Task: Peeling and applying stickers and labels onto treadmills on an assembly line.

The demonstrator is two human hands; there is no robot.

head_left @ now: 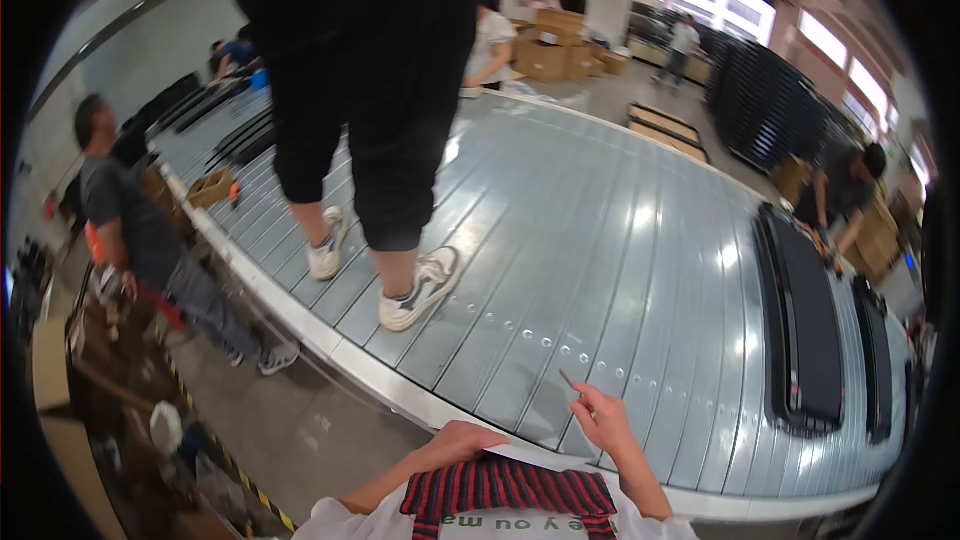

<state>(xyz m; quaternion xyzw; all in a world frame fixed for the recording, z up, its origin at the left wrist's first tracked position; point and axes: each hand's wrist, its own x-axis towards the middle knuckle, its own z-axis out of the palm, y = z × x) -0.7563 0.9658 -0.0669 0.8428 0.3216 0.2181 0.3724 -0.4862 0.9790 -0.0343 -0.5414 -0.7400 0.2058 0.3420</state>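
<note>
- Currently, a grey slatted surface [660, 230] is filling the middle of the view, its white rim [735, 507] curving along the near side.
- A row of round marks [602, 362] is crossing the slats ahead of the right hand [605, 422].
- The right hand is pinching a slim dark stick [567, 378], which is projecting over the surface near those marks.
- The left hand [458, 444] is resting at the near edge; whether it is grasping anything, one cannot tell.
- Long black panels [803, 325] are lying at the right; cardboard boxes [552, 48] and a dark stack [758, 100] are standing beyond.
- A person in black trousers [400, 90] is standing on the slats, the upper body being cut off.
- A far worker [684, 38] is appearing too small for detail.
</note>
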